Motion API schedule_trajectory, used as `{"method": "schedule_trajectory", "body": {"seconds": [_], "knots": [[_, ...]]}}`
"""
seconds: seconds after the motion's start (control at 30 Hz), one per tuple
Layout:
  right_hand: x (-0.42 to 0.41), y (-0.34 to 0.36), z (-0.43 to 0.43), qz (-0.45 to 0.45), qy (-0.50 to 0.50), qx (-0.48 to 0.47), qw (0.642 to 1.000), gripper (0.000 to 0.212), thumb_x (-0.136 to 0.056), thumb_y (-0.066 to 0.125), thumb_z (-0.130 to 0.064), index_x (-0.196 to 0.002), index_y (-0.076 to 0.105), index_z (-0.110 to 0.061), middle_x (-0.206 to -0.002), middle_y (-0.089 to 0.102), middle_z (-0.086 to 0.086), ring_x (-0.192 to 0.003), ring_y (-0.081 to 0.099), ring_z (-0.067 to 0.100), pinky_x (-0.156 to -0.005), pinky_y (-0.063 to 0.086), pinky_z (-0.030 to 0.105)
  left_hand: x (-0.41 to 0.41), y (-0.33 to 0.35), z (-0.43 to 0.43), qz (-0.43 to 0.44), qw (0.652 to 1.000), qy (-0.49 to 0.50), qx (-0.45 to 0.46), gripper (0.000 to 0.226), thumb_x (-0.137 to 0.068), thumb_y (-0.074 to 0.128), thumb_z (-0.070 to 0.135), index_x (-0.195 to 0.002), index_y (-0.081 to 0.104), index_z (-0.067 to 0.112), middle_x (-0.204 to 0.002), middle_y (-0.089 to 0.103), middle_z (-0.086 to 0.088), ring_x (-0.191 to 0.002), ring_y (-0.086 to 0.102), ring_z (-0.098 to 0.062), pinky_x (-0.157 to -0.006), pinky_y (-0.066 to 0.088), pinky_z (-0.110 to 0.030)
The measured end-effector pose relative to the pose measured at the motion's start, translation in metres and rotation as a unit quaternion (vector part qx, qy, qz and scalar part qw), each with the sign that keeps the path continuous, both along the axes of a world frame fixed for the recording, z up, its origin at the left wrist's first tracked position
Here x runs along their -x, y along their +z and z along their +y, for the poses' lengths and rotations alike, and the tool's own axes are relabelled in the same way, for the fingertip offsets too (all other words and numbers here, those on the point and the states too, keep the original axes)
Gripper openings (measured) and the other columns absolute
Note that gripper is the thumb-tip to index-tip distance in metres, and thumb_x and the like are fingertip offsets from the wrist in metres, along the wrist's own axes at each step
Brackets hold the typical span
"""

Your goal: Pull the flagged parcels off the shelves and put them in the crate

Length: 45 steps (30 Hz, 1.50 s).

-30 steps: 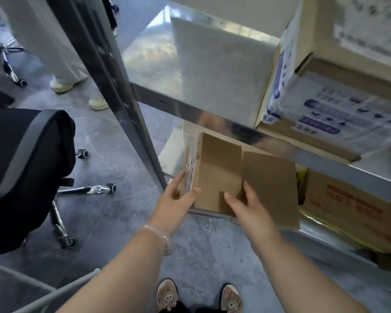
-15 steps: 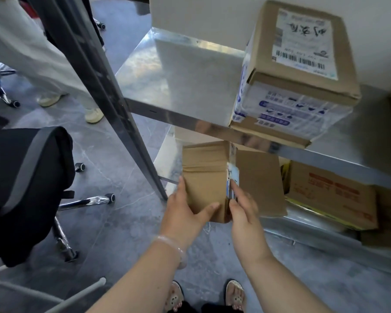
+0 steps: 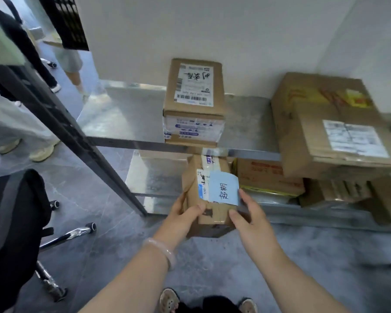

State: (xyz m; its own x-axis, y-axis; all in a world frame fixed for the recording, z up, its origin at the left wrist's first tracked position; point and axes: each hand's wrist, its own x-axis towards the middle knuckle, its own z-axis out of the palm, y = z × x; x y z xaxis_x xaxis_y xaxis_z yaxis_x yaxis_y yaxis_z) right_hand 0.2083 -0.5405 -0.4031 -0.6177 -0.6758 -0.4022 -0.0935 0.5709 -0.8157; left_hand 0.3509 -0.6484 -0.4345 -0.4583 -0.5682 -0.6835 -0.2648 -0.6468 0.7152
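Your left hand (image 3: 182,219) and right hand (image 3: 251,222) clamp the flagged parcel (image 3: 207,201) from both sides, blue note (image 3: 224,188) just beside your right forefinger; left fingertips hidden under cardboard.

The big box (image 3: 339,136) on the right is blurry, and the picture's edge cuts it off. The shelf (image 3: 131,143) hides the top of the printed box (image 3: 266,177) below. The left hand (image 3: 181,220) has its fingers behind the parcel (image 3: 192,181), probably underneath.
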Motion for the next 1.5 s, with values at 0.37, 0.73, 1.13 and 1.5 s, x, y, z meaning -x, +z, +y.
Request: {"method": "schedule_trajectory", "body": {"seconds": [0.37,0.73,1.13,1.5], "knots": [[0.051,0.069,0.146,0.005,-0.105,0.031,0.994,0.045,-0.090,0.065,-0.021,-0.121,0.049,-0.050,-0.124,0.058,-0.007,-0.096,0.062,0.000,-0.068,0.049,0.011,0.091,0.086,0.118,0.022,0.989,-0.148,-0.016,0.062,-0.076,0.078,0.034,-0.132,0.054,0.033,-0.107,0.075,0.007,-0.091,0.073,-0.011,-0.076,0.055,-0.031],[0.109,0.143,0.374,0.068,-0.368,0.104,0.921,0.067,-0.079,0.077,-0.011,-0.130,0.044,-0.040,-0.117,0.059,-0.015,-0.085,0.062,-0.006,-0.064,0.044,0.004,0.224,0.167,0.310,0.099,0.917,-0.386,0.028,0.028,-0.088,0.069,0.018,-0.112,0.065,0.031,-0.095,0.077,0.007,-0.080,0.074,-0.010,-0.068,0.056,-0.029],[0.087,0.204,0.550,0.223,-0.634,0.113,0.732,0.074,-0.076,0.079,-0.034,-0.138,0.041,-0.046,-0.136,0.050,-0.017,-0.122,0.050,-0.002,-0.091,0.044,0.014,0.355,0.241,0.492,0.256,0.726,-0.636,0.044,0.048,-0.088,0.068,0.007,-0.129,0.057,0.027,-0.110,0.074,0.002,-0.106,0.069,-0.016,-0.098,0.052,-0.038],[-0.037,0.243,0.564,0.278,-0.846,-0.001,0.455,0.070,-0.079,0.074,-0.046,-0.129,0.029,-0.066,-0.135,0.037,-0.033,-0.128,0.037,-0.008,-0.107,0.039,0.030,0.313,0.292,0.655,0.297,0.397,-0.865,-0.077,0.056,-0.089,0.068,0.025,-0.140,0.048,0.035,-0.116,0.072,0.003,-0.106,0.069,-0.021,-0.095,0.053,-0.046]]}}
